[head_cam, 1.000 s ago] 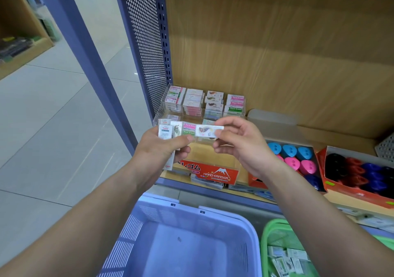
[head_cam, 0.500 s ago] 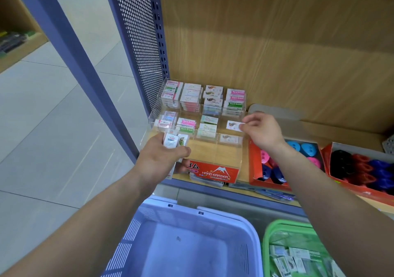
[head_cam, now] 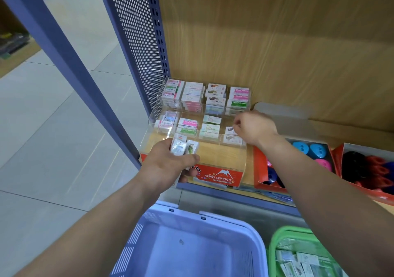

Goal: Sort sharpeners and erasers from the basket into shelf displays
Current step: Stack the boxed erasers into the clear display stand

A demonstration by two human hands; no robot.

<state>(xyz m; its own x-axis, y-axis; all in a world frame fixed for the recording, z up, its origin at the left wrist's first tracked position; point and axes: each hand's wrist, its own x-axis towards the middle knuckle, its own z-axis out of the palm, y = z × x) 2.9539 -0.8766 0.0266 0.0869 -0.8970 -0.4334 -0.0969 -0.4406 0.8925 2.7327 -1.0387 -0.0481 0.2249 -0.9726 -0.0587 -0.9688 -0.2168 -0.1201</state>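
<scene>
A clear tiered eraser display [head_cam: 215, 161] with a red "Hard Eraser" front stands on the shelf, its compartments holding wrapped erasers. My left hand [head_cam: 168, 166] is in front of its lower left, shut on a small bunch of erasers [head_cam: 184, 146]. My right hand [head_cam: 253, 127] reaches over the right middle compartment, fingertips pinching a white eraser [head_cam: 230, 130] that sits at that compartment. Red boxes of sharpeners [head_cam: 315, 153] stand to the right.
A blue basket [head_cam: 191, 242] sits below the shelf, almost bare inside. A green basket [head_cam: 298, 257] at bottom right holds several wrapped erasers. A perforated blue upright [head_cam: 136, 42] borders the shelf on the left; tiled floor lies beyond.
My right hand took one eraser from the bunch, carried it right and back, and lowered it into the right middle compartment. My left hand sank slightly toward the display front.
</scene>
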